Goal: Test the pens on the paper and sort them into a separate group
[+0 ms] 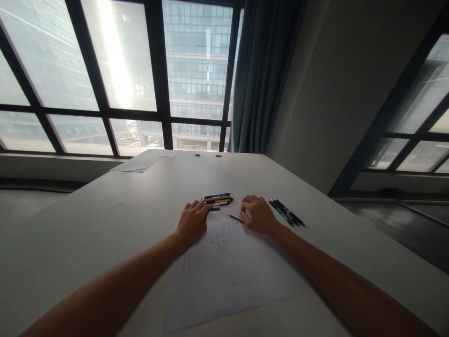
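My left hand (pixel 194 219) rests at the upper left of a sheet of paper (pixel 231 281), fingers closed around a short grey pen piece (pixel 214 208) that sticks out to the right. Just beyond it lies a bunch of pens (pixel 222 200) with blue, orange, yellow and white barrels. My right hand (pixel 257 214) is curled over the paper's upper right, and a thin black stick, like a pen (pixel 235 218), points left from under its fingers. Dark scribbles cover the paper between both hands; part of each held thing is hidden by fingers.
Several black and green pens (pixel 286 213) lie side by side to the right of my right hand. More printed sheets (pixel 135 162) are at the far left of the white table (pixel 115 210). Two round dark holes (pixel 218 156) sit near the far edge, before windows and a curtain (pixel 257 79).
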The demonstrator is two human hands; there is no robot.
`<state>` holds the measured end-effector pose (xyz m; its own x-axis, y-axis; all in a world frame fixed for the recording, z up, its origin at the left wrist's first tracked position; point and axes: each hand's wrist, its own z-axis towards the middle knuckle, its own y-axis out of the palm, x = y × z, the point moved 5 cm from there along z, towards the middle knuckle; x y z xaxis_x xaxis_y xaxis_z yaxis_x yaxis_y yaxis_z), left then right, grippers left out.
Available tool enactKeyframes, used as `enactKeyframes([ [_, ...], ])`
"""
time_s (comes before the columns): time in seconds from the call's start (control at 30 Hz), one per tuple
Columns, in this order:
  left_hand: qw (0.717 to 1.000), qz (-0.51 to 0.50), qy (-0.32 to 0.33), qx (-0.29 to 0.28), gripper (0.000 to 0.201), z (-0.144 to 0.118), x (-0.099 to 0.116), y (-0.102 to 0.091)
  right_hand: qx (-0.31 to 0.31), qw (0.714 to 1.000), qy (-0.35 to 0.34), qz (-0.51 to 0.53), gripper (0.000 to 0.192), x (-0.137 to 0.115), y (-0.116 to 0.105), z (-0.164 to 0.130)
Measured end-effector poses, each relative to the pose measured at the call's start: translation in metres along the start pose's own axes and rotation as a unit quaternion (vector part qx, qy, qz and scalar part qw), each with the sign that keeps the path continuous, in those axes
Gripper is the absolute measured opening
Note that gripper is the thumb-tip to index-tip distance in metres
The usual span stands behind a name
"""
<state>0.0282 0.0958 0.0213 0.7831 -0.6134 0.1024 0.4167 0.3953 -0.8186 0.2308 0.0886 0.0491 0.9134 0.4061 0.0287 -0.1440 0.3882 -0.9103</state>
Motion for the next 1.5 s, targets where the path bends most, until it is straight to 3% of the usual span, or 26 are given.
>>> enactKeyframes([
  [0.23, 0.996, -0.046, 0.034, -0.066, 0.037, -0.002, 0.004, 0.005, 0.068, 0.997, 0.044, -0.014, 0.011, 0.019, 0.005, 0.0],
  [0.43, 0.997, -0.066, -0.002, -0.031, 0.051, -0.001, -0.002, -0.002, 0.087, 0.996, 0.037, 0.001, 0.011, 0.019, 0.002, 0.0],
  [0.6, 0.996, -0.088, 0.007, -0.018, 0.048, -0.001, -0.002, -0.003, 0.01, 0.999, -0.018, 0.031, 0.014, 0.003, 0.0, -0.001],
  [0.77, 0.993, -0.092, 0.047, -0.053, 0.04, -0.002, 0.007, -0.002, -0.091, 0.995, -0.027, 0.009, 0.013, -0.01, -0.002, -0.001],
  [0.9, 0.991, -0.097, 0.06, -0.077, 0.037, -0.002, 0.012, -0.002, -0.099, 0.995, -0.008, -0.012, 0.01, -0.008, -0.005, 0.0],
  [1.3, 0.983, -0.108, 0.125, -0.079, 0.027, -0.002, 0.011, -0.002, -0.136, 0.99, 0.036, -0.021, 0.008, 0.002, 0.003, -0.001],
  [1.4, 0.985, -0.109, 0.122, -0.059, 0.022, -0.001, 0.01, -0.003, -0.12, 0.992, 0.034, -0.022, 0.009, 0.005, 0.0, 0.002],
  [1.5, 0.99, -0.108, 0.085, 0.021, 0.021, 0.0, 0.004, -0.007, -0.047, 0.999, 0.02, -0.006, 0.008, 0.004, -0.01, 0.006],
])
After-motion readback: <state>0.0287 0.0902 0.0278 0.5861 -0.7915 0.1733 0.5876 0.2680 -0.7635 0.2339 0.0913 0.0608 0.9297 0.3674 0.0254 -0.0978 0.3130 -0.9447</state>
